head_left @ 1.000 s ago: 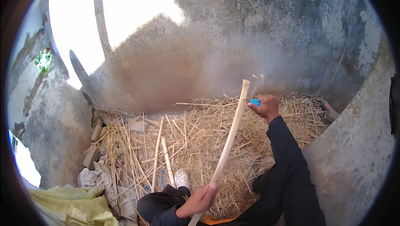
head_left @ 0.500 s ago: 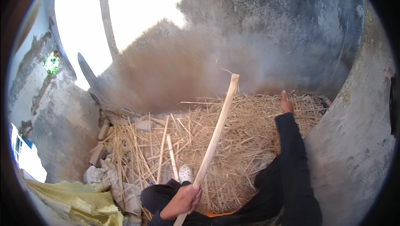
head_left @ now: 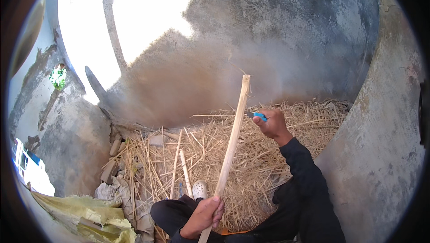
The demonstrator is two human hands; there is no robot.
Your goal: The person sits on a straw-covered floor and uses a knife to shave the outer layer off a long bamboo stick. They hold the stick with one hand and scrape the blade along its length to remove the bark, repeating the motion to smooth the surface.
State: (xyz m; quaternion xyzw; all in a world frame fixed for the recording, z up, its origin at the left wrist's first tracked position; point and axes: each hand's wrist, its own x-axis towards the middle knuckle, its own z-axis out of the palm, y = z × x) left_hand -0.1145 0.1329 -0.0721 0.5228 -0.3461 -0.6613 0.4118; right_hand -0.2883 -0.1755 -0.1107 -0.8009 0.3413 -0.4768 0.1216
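A long pale wooden stick (head_left: 231,142) slants up and away from me, with a thin curled fibre hanging off its far end. My left hand (head_left: 205,217) is wrapped round the stick's lower part. My right hand (head_left: 272,124) is closed on a blue-handled knife (head_left: 259,116), whose short dark blade points at the stick's right side near its upper end. Whether the blade touches the wood I cannot tell. Below both hands lies a thick bed of straw-like shavings (head_left: 264,167).
Two pale sticks (head_left: 185,171) stand left of my shoe (head_left: 199,189). Yellowish sacking (head_left: 85,216) lies at lower left, with rubble pieces (head_left: 109,171) beyond it. A stained grey wall (head_left: 286,41) rises ahead, and another wall (head_left: 371,153) stands close on the right.
My right hand has swung left and nearer to the stick, and the blue knife handle now shows in it. The stick has shifted slightly in the view, still in my left hand.
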